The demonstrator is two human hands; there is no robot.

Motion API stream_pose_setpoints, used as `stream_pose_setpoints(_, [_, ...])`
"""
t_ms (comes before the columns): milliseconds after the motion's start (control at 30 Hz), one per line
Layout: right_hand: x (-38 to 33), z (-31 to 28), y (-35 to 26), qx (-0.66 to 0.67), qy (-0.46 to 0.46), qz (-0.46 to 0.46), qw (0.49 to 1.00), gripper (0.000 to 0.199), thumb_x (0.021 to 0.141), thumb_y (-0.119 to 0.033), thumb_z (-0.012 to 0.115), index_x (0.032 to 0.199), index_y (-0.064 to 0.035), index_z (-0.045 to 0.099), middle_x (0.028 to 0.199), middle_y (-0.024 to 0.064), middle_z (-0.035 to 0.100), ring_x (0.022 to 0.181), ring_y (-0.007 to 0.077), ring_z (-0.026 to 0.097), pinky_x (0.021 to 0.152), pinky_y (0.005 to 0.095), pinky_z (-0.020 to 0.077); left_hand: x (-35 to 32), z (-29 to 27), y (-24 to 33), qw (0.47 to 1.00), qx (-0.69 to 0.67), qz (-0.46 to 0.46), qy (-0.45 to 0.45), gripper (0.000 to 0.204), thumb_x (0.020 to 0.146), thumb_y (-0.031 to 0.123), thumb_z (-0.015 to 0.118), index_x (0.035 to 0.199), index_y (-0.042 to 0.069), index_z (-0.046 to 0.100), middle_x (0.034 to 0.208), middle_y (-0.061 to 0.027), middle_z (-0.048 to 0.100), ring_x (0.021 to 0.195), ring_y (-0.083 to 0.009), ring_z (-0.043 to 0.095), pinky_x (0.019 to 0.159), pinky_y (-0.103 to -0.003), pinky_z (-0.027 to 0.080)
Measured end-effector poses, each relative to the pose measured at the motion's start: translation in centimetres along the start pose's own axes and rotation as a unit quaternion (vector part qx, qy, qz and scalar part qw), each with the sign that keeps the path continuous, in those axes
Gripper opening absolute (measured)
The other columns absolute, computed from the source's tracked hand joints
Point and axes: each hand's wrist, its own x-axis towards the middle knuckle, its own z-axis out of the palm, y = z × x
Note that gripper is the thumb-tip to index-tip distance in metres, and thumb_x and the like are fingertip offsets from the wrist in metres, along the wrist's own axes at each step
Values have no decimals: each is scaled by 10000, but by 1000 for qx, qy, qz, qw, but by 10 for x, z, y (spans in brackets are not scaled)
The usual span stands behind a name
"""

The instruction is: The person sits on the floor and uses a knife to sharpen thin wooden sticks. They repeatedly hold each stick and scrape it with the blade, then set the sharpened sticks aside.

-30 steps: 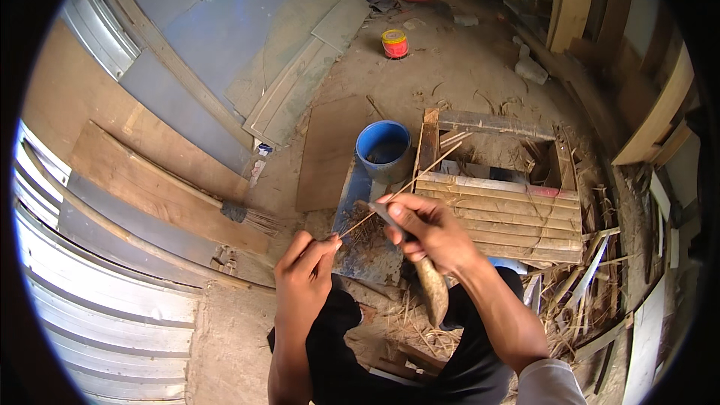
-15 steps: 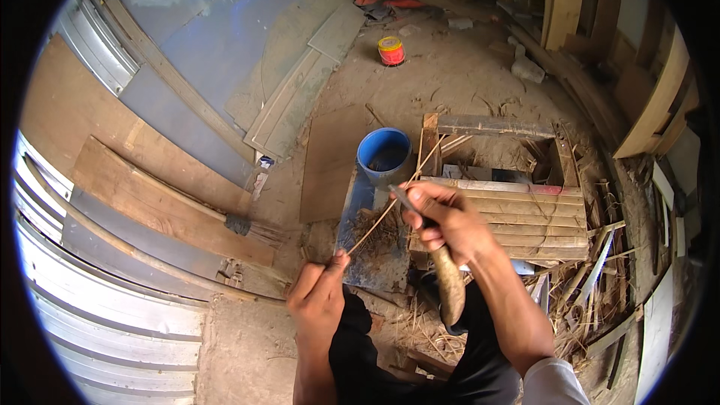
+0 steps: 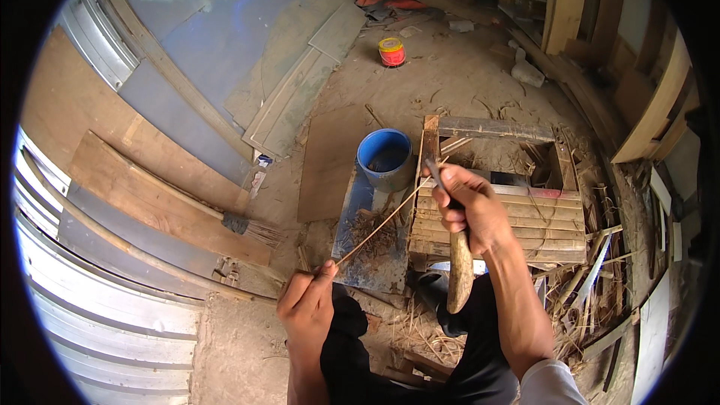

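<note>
My left hand (image 3: 307, 298) pinches the lower end of a thin wooden strip (image 3: 379, 229), which slants up and to the right. Closed in my right hand (image 3: 478, 208) is a knife with a thick, curved, pale wooden handle (image 3: 460, 274) hanging below the fist. The knife's dark blade (image 3: 432, 171) points up and left, against or very close to the strip's upper part. Right thumb and fingers partly hide the strip there. Beneath the hands stands a low slatted wooden bench (image 3: 499, 231), with an open frame at its far end.
A blue-rimmed bucket (image 3: 393, 181) stands left of the bench on a dusty blue board (image 3: 346, 226). Shavings (image 3: 431, 339) litter the floor near my legs. Farther off is a red-and-yellow tin (image 3: 391, 52). A long-handled broom (image 3: 166, 186) and panels lie at the left.
My right hand and the knife have moved up and right along the strip. My left hand has shifted slightly left and down, still pinching its end.
</note>
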Motion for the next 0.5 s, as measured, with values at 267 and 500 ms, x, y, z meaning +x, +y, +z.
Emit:
stream_pose_setpoints(267, [-2,14,3,-34,-50,54,997,222,980,-225,513,1085,-58,614,650,-27,500,444,27,345,358,175,232,0,4,0,1000,-9,11,-4,149,758,-47,727,891,19,714,693,-39,554,617,-154,604,519,-282,456])
stream_pose_setpoints(500, [-7,7,2,-73,-47,61,994,248,987,-260,498,1054,-55,621,640,-43,454,454,31,286,377,184,200,-4,-2,-3,1000,-16,-3,-10,150,750,-95,712,859,5,701,757,-70,621,651,-146,618,518,-245,456])
